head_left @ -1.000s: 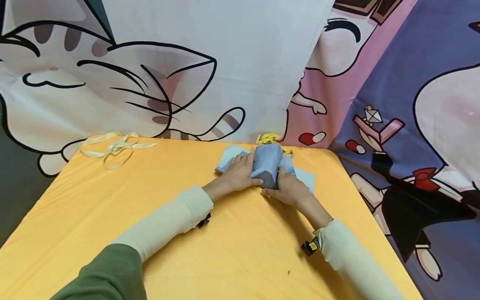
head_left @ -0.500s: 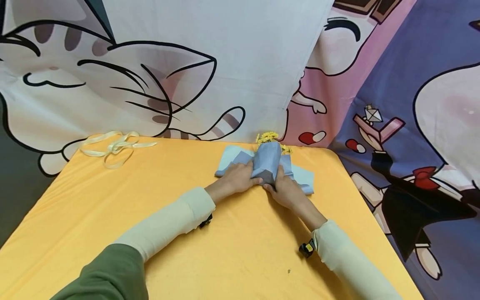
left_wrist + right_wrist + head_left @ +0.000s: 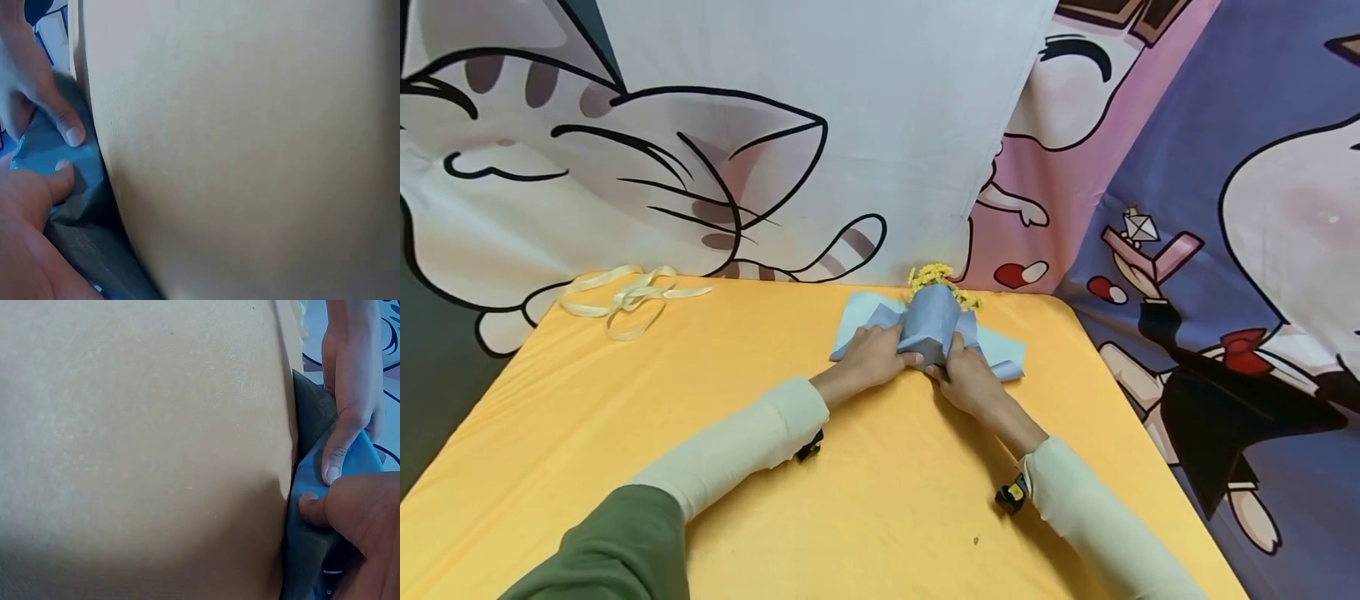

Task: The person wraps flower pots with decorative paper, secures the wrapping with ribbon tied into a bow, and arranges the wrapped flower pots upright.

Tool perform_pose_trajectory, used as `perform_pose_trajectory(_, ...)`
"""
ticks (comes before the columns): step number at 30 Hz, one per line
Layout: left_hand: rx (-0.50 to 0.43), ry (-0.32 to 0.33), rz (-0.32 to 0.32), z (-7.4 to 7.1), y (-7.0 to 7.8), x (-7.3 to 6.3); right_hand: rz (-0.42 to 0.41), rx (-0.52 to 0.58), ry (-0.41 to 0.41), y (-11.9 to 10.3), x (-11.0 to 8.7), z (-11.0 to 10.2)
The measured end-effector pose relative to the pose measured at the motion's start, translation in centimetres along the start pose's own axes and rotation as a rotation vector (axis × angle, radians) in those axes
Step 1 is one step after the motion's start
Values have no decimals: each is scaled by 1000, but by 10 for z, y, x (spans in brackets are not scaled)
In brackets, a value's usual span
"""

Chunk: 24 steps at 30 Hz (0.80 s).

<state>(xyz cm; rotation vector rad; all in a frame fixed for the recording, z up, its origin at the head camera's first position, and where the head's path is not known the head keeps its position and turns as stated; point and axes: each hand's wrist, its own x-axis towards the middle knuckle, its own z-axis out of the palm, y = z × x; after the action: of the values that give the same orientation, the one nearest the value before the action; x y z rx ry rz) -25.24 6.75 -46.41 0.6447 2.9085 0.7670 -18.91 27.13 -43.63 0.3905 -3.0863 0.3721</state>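
A bunch of yellow flowers (image 3: 934, 275) pokes out of the far end of blue wrapping paper (image 3: 929, 317) near the table's back edge. Light blue paper (image 3: 1002, 350) spreads out on both sides below it. My left hand (image 3: 872, 357) grips the bundle's left side, thumb along its near end. On the opposite side, my right hand (image 3: 973, 379) holds the folded paper. Both thumbs press the paper (image 3: 87, 165) close together in the left wrist view. The right wrist view shows the same paper (image 3: 312, 487) under both thumbs. Flower stems are hidden inside.
A loosely looped cream ribbon (image 3: 636, 296) lies at the table's back left corner. Yellow cloth (image 3: 820, 517) covers the table. Printed cartoon curtains (image 3: 910, 108) hang directly behind and to the right. A tiny dark speck (image 3: 976, 541) lies near the front.
My right hand has moved slightly left and inward, drawing the blue paper's near end narrower. The bundle has shifted a little left. My left hand stays nearly in place; the ribbon is unmoved.
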Motion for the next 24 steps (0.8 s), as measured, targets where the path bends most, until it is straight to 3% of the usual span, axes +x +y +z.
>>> perform_pose_trajectory(5,-7,32,4,12,-18,7,16,28,-5,-7,5,-2)
perform_pose_trajectory(8,-4,49,-6,7,-22,4,32,44,-33,-18,6,-8)
perform_pose_trajectory(15,-11,67,-73,-50,-16,-46,-34,38,-60,-49,25,-4)
perform_pose_trajectory(21,-3,110,-105,-73,-35,-71,-89,71,-73,-80,39,2)
perform_pose_trajectory(22,-8,128,-91,-68,-49,-68,-98,70,-78,-85,42,2)
perform_pose_trajectory(24,-11,141,-102,-73,-58,-75,-117,67,-86,-95,46,4)
